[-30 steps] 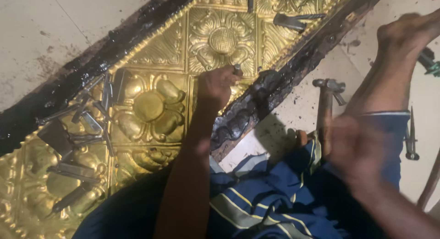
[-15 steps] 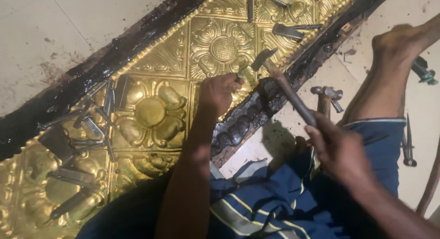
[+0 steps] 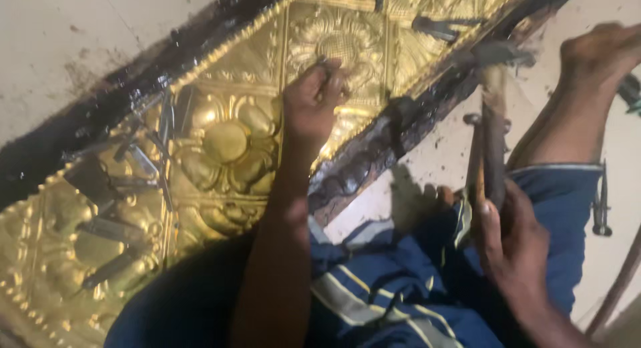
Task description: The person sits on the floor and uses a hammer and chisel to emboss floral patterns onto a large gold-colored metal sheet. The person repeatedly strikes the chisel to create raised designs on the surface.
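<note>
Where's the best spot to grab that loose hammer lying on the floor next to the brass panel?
Take the loose hammer by its wooden handle, low down and away from the metal head, coming from the near side. The handle points toward the person, beside the right hand.

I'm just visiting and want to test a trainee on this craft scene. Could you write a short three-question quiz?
1. True or false: the left hand rests on the embossed golden metal sheet.
2. Which hand grips the wooden-handled hammer?
3. The dark metal punches lie: A) on the golden sheet, B) in a box.

Key: 1 true; 2 the right hand; 3 A.
</note>
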